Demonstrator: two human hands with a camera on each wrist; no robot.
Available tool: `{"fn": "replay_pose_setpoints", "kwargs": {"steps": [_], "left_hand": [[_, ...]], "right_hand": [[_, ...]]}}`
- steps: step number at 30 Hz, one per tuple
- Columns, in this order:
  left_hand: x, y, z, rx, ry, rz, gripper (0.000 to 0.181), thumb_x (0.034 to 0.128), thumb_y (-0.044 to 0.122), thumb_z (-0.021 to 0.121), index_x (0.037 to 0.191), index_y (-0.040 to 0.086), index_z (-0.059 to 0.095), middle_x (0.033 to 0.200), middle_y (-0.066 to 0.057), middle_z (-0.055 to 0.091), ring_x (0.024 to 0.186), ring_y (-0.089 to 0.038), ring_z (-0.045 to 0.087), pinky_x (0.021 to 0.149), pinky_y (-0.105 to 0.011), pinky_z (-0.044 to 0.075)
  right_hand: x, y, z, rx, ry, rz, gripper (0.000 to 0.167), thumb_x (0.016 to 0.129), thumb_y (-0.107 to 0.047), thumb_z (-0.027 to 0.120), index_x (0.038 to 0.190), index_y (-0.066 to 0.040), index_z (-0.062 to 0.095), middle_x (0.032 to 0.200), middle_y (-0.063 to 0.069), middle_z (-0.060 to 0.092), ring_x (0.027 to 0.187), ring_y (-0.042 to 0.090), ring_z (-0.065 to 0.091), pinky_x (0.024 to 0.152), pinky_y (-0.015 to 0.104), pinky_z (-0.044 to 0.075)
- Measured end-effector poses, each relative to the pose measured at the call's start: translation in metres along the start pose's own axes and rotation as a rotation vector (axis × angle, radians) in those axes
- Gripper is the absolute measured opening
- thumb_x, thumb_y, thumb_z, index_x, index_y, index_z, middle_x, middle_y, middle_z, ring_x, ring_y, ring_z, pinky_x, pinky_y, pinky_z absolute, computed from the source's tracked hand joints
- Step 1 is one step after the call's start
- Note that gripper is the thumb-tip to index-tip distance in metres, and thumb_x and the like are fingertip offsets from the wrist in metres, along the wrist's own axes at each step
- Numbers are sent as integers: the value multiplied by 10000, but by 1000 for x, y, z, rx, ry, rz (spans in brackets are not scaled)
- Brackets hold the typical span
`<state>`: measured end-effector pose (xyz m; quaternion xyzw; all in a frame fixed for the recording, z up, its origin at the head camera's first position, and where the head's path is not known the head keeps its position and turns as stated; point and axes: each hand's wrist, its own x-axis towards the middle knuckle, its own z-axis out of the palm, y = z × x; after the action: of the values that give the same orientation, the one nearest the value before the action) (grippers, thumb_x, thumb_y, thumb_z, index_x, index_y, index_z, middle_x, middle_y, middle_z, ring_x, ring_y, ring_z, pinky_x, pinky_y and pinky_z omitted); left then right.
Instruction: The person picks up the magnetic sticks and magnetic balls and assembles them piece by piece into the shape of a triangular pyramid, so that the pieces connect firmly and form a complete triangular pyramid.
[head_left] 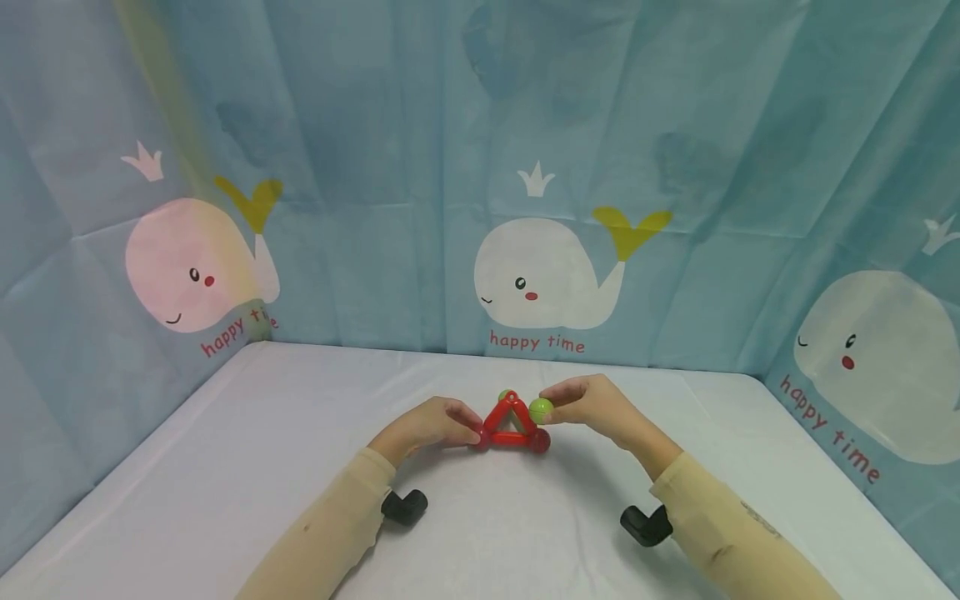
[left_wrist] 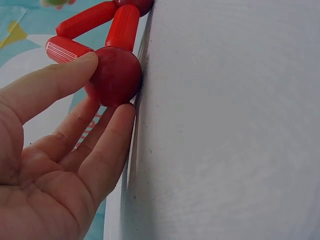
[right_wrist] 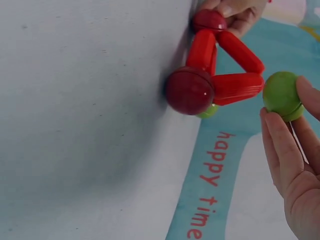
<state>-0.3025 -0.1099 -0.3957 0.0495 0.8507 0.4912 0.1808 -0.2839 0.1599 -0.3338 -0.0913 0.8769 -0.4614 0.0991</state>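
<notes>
A triangle of red rods [head_left: 510, 438] stands on the white table, with dark red balls at its two lower corners. My left hand [head_left: 441, 423] pinches the left dark red ball [left_wrist: 117, 75] between thumb and fingers. At the lower right corner the other dark red ball [right_wrist: 189, 91] rests on the cloth. Near the triangle's top, my right hand [head_left: 596, 408] holds a light green ball [right_wrist: 281, 95] by thumb and fingertips. Whether this ball touches the rods I cannot tell. Another green ball [right_wrist: 208, 111] shows behind the triangle, mostly hidden.
White cloth [head_left: 480, 533] covers the table. A blue curtain [head_left: 375, 275] printed with whales rises behind it and along both sides. Dark wrist-mounted pieces [head_left: 405, 507] stick out beside both sleeves, low over the table.
</notes>
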Motion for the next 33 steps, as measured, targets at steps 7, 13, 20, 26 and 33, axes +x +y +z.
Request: {"fn": "replay_pose_setpoints", "kwargs": {"steps": [7,13,20,26,33], "left_hand": [[0,0,0,-17,-10,27,242,810,178,796,1040,132,733,1021,0,710,978,-166,605,917,-364,503],[0,1,0,-19,-12,20,245,805,175,798,1036,129,732,1015,5,712,976,-164,601,902,-352,500],[0,1,0,-33,-21,19,248,809,182,797,1042,127,732,1011,4,717,971,-167,604,883,-345,504],[1,0,0,-35,-19,13,251,810,190,797,1045,131,731,1015,6,716,979,-170,601,892,-357,502],[0,-1,0,-43,-20,14,258,806,194,801,1045,128,730,1020,2,714,979,-172,602,889,-358,504]], "right_hand": [[10,-11,2,20,11,-45,372,841,-242,792,1183,-112,722,1108,58,750,1024,178,689,1014,518,508],[18,-20,4,18,12,-61,370,843,-218,786,1193,-116,722,1107,63,752,1045,185,681,998,459,529],[25,-24,9,17,25,-50,355,844,-176,787,1188,-113,726,1107,71,753,1035,180,688,1006,463,526],[28,-25,14,19,31,-48,350,837,-159,792,1179,-111,730,1107,70,755,1051,190,687,1021,483,513],[34,-25,18,31,36,-27,342,831,-171,800,1167,-147,739,1107,44,757,1088,199,670,1051,523,480]]}}
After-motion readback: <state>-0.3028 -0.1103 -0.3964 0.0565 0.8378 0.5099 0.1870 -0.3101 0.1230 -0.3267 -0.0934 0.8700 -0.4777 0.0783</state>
